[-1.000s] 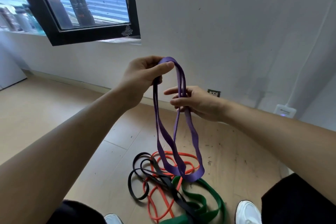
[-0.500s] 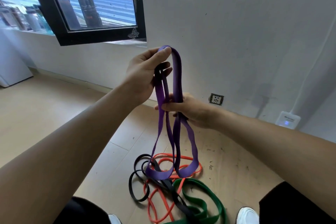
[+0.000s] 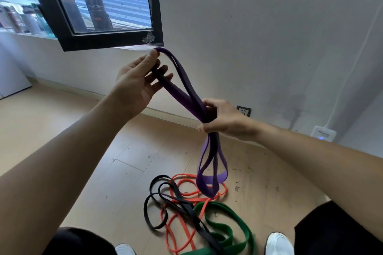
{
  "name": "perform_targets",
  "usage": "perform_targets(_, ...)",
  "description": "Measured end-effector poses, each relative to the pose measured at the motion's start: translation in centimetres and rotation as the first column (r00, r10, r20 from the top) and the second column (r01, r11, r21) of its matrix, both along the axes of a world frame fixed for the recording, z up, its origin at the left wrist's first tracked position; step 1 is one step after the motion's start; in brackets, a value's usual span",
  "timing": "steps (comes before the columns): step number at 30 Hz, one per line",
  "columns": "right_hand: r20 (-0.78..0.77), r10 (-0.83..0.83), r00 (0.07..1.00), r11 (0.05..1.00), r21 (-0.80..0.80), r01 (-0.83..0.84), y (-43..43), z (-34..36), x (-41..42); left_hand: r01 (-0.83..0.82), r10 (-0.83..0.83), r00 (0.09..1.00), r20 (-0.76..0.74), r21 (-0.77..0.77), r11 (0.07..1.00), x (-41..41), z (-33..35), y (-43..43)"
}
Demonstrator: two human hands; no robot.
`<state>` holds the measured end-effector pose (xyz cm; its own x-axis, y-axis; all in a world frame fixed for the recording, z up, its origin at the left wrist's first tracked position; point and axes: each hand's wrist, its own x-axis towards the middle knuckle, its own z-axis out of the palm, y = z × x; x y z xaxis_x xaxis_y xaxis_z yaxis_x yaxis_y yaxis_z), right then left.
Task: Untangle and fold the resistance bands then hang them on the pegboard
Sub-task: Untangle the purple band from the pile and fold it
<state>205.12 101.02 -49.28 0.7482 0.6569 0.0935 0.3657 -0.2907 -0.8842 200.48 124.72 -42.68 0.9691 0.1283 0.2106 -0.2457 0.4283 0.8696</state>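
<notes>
Head view: a person stands over a wooden floor (image 3: 99,163) with both bare arms out in front. There are four resistance bands in all. One purple resistance band (image 3: 178,92) is up in the air, folded into several strands. Its top loop is draped over the outstretched fingers of the left hand (image 3: 136,80), which lies flat and loose, palm turned toward the camera. Lower down, the right hand (image 3: 224,121) has its fingers wrapped round the gathered strands, and the free loops dangle below that fist.

The other three lie tangled in one heap on the floor, well out from the wall's edge and between two white shoes (image 3: 277,242): one black band (image 3: 189,211), one orange band (image 3: 184,175) and one green band (image 3: 238,220). The purple loops hang over the heap's far side.

One black-framed window (image 3: 103,42) carries a corner sticker too small to read. One wall socket (image 3: 244,110) and one white box (image 3: 322,133) with a blue light sit low on the wall; its print is illegible.
</notes>
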Motion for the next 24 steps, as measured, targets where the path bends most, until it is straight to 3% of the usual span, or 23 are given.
perform_targets(7,0.02,-0.056,0.998,0.998,-0.011,0.056,-1.8,-0.4,1.3,0.071,-0.064,0.997,-0.052,0.138,0.988,0.3,-2.0,2.3)
perform_targets(11,-0.047,-0.086,0.995,0.994,0.062,0.089,-2.6,-0.6,1.8,0.141,-0.093,0.985,-0.142,0.379,0.914,0.3,-3.3,3.9)
perform_targets(17,-0.046,-0.002,0.999,1.0,-0.017,0.001,-3.2,0.0,1.8,0.291,-0.128,0.955,-0.268,0.763,0.578,-0.1,-4.7,3.7)
perform_targets(22,-0.017,0.075,0.997,0.991,-0.113,-0.076,-2.3,0.5,0.9,0.296,-0.203,0.947,-0.248,0.922,0.251,-0.2,-4.7,-0.8)
perform_targets(24,-0.043,0.109,0.993,0.987,-0.11,-0.113,-1.8,0.8,0.6,0.261,-0.267,0.94,-0.211,0.951,0.167,-0.3,-4.7,-2.8)
